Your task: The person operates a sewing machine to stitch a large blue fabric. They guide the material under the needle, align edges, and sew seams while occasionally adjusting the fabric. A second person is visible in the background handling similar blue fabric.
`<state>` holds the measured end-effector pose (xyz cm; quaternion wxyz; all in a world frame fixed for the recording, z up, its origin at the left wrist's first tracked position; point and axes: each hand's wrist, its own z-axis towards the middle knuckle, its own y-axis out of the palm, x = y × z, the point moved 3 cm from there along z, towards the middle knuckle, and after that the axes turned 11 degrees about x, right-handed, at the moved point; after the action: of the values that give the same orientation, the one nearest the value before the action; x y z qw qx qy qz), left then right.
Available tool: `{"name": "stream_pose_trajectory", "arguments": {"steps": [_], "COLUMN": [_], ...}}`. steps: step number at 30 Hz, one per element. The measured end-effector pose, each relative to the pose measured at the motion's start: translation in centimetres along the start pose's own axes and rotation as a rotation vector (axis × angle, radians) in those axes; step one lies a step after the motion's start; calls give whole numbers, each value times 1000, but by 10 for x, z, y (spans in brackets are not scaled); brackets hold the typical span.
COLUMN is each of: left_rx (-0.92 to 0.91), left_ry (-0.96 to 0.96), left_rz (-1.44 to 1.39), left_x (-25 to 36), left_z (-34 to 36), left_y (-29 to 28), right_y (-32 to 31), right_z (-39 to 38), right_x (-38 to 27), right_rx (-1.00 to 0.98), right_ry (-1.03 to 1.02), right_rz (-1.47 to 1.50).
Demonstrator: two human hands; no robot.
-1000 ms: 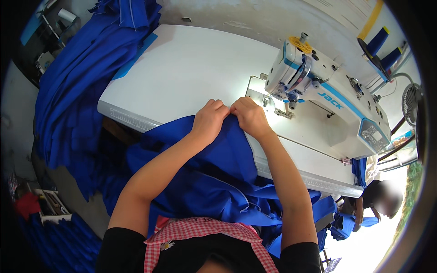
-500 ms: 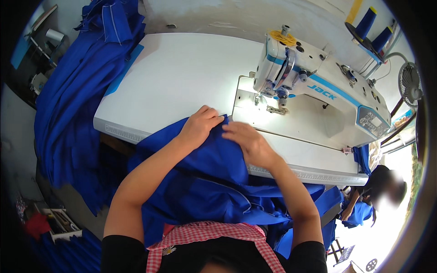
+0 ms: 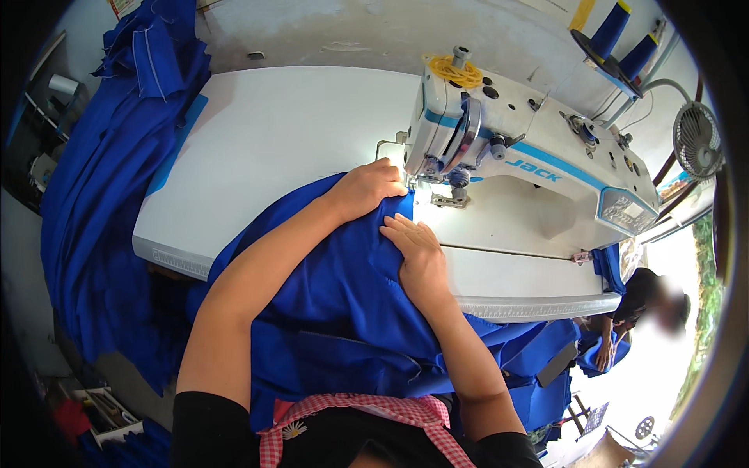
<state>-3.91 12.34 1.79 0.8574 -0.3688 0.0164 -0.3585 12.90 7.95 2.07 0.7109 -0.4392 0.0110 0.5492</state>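
A large piece of blue fabric (image 3: 328, 273) lies over the front of the white sewing table (image 3: 273, 117) and hangs down over my lap. My left hand (image 3: 365, 189) pinches its far edge right beside the needle area of the white sewing machine (image 3: 515, 144). Flat on the same cloth, just nearer and to the right, rests my right hand (image 3: 421, 253) with its fingers stretched out. The cloth's upper corner is at the lit needle plate. My left hand partly hides the presser foot, so I cannot see whether the cloth is under it.
A tall heap of blue cloth (image 3: 101, 195) hangs at the table's left end. Blue thread cones (image 3: 608, 33) and a small fan (image 3: 697, 140) stand at the back right. Another person (image 3: 636, 300) handles blue cloth at far right. A box of tools (image 3: 109, 413) sits low at left.
Both hands have moved the fabric's edge away from me, up to the machine's needle. My right hand has settled flat on the cloth. The view has shifted slightly.
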Motion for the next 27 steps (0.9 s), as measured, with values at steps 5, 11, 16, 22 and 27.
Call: {"name": "stream_pose_trajectory", "arguments": {"steps": [5, 11, 16, 22, 27], "left_rx": [-9, 20, -17, 19, -192], "left_ry": [-2, -129, -662, -1165, -1113], "left_rz": [13, 69, 175, -137, -74], "left_x": [-3, -4, 32, 97, 41], "left_z": [1, -6, -82, -255, -381], "left_y": [0, -6, -112, -198, -84], "right_y": [1, 0, -39, -83, -71], "right_z": [0, -7, -28, -103, -197], "right_x": [-1, 0, -5, 13, -29], "right_rx": [-1, 13, -149, -292, -637], "right_ry": [-12, -69, 76, 1057, 1296], "right_rz": [-19, -20, 238, 1141, 1221]}}
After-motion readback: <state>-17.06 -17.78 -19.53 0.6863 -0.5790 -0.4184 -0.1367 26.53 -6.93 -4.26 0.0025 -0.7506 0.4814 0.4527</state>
